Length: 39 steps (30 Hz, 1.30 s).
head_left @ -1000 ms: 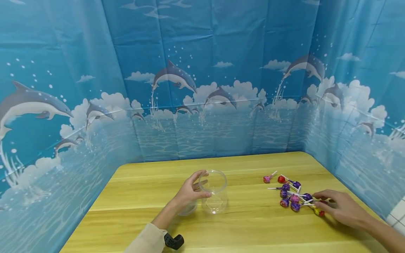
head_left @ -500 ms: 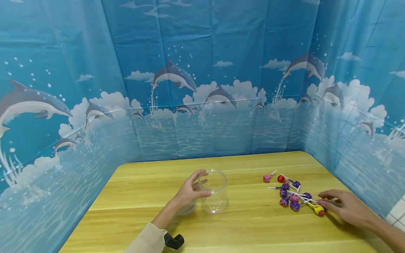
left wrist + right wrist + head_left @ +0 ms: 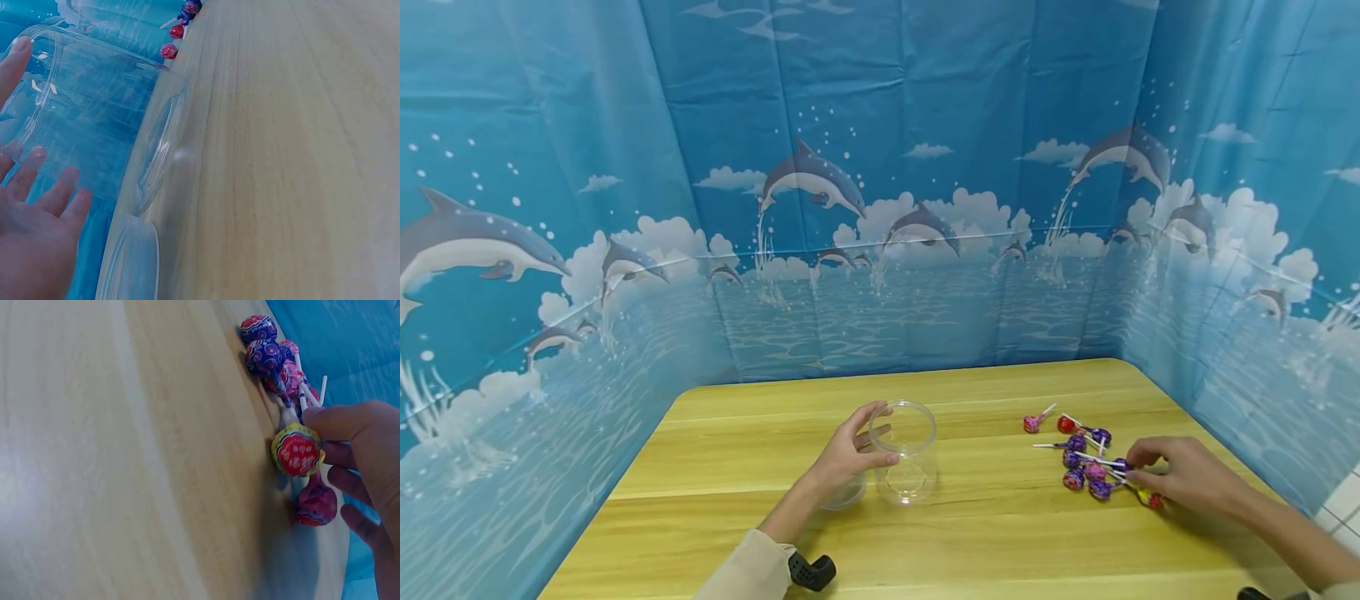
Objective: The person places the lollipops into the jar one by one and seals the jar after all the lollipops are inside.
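Left hand point(image 3: 846, 454) reaches in from the side, thumb on the near side and fingers round the far side of a clear jar point(image 3: 907, 477), holding it near the rim. Right hand point(image 3: 1191, 475) arches over the lollipops point(image 3: 1096, 472), thumb and forefinger bent in at a white stick; whether they pinch it, I cannot tell. A yellow lollipop point(image 3: 297, 453) lies just under the thumb. The jar stands mouth up on the table point(image 3: 985, 533), see-through to its base, a clear lid point(image 3: 847, 497) just beside it.
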### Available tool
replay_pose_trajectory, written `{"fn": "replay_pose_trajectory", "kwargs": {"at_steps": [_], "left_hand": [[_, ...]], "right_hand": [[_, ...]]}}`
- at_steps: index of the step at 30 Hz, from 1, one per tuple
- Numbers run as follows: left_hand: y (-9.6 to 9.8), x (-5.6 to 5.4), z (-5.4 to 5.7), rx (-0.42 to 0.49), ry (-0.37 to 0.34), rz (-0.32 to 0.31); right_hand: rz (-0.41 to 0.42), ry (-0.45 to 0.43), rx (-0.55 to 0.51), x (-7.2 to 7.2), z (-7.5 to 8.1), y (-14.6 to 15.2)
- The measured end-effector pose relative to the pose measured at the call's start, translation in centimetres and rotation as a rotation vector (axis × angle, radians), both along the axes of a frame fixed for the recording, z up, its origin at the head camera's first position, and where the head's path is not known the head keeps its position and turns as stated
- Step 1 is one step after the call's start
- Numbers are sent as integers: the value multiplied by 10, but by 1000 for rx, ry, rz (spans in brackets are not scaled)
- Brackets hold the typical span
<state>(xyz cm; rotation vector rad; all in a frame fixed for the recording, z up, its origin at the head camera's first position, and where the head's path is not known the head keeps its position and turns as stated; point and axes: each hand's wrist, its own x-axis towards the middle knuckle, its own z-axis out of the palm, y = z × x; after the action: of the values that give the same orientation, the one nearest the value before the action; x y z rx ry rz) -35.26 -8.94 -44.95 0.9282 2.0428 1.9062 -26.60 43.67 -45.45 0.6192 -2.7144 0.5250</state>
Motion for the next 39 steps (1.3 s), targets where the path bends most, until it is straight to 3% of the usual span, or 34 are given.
{"fn": "replay_pose_trajectory", "kwargs": {"at_steps": [9,12,16,23,28,39], "left_hand": [[-1,-1,-1,2,3,6],[-1,-1,-1,4,-4,6],[-1,0,0,9,-8,7],[1,0,1,6,3,3],[1,-1,1,0,12,3],[-1,-3,0,-8,14,-12]], "right_hand": [[73,-211,-42,-7,14,1],[118,-236,-45,-9,16,2],[160,-177,-14,-8,19,4],[104,-91,7,-2,28,6],[109,7,3,-1,36,7],[79,34,-14,-3,58,4]]}}
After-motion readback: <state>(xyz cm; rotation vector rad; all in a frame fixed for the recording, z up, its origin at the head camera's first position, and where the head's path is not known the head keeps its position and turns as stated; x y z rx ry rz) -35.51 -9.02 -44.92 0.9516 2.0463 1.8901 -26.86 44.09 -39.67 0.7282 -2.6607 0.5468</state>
